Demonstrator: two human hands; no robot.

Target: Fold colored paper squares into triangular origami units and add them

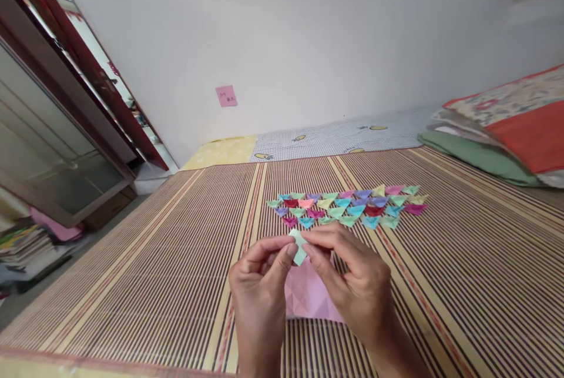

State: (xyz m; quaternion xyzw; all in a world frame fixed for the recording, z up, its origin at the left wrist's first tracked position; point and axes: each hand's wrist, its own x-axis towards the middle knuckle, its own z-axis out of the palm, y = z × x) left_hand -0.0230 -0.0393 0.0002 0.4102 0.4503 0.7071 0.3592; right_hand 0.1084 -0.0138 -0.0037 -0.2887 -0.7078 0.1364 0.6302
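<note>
The pale green paper (pixel 299 247) sits between the left hand (pixel 261 284) and the right hand (pixel 359 287), each pinching one side between thumb and index finger, neither nearer. Its long axis crosses the line joining them; a pink sheet (pixel 307 294) lies below.

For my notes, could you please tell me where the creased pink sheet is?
In the head view, the creased pink sheet lies on the striped mat below centre, between the left hand and the right hand.
</note>
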